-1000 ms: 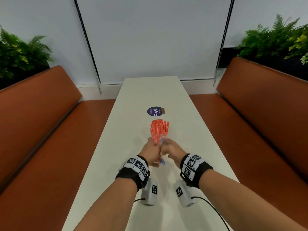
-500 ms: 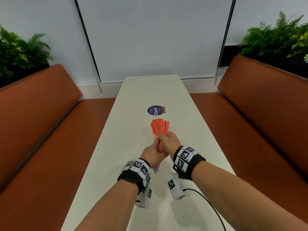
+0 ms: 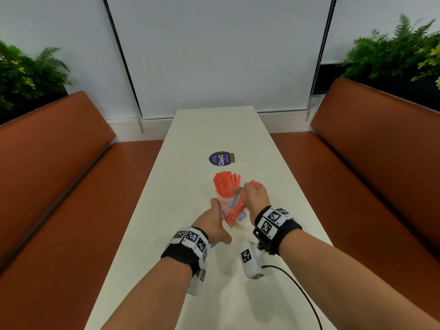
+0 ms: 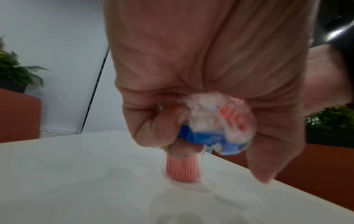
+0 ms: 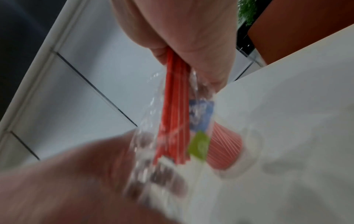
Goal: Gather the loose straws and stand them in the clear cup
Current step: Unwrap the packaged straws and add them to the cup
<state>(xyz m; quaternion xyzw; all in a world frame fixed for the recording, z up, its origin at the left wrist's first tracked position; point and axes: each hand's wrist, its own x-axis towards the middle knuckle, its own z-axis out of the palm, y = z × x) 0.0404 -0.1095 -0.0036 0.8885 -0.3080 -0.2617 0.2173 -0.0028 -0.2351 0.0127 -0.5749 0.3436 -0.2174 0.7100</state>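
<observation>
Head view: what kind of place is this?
Probably a café or canteen booth: a long white table between two orange-brown upholstered benches, with fern planters behind them.

White table [image 3: 152,234], purple round sticker [image 3: 220,159] at its middle, orange benches left [image 3: 47,177] and right [image 3: 381,163], ferns [image 3: 392,51] behind

Black wristbands [image 3: 188,254], checkered tags [image 3: 271,220], black cable [image 3: 297,289]

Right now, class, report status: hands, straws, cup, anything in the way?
Right hand grips a straw bundle. Left hand holds its plastic wrapper. Clear cup already holds straws. Wrapper obstructs.
</observation>
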